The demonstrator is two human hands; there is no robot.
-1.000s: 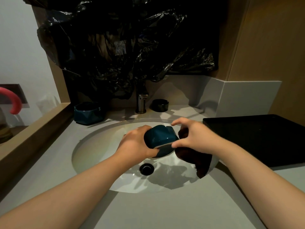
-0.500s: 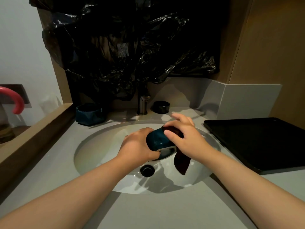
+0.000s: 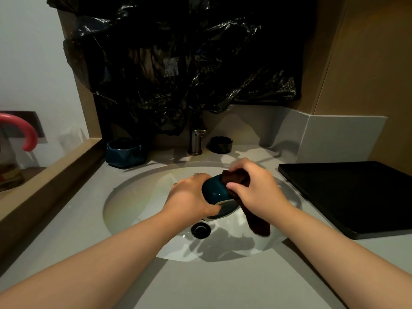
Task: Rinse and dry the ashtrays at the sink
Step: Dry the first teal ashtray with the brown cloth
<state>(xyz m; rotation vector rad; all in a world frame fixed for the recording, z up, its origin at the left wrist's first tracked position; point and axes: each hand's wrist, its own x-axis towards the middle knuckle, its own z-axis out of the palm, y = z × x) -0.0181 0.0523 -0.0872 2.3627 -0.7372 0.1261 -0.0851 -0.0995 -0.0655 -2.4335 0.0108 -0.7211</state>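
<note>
in the head view, above the sink (image 3: 133, 197) basin and just over its drain (image 3: 200, 229), the left hand (image 3: 189, 197) grips a teal ashtray (image 3: 215, 191) tipped on its side, while the right hand (image 3: 256, 188) clutches a dark cloth (image 3: 236, 178) pressed to it. this looks like the drying step; next likely calls for turning the ashtray to wipe the remaining faces. a second teal ashtray (image 3: 126, 152) and a black ashtray (image 3: 221, 144) wait behind the sink, either side of the faucet (image 3: 196, 141).

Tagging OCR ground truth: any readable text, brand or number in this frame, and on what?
"EBEN…": tiny print on the sink basin's back wall, rest hidden by the left hand; reading uncertain.
Pale patch on the black plastic sheet: too blurred to read.
Teal ashtray, brown cloth in the right hand, faucet: no text visible.
</note>
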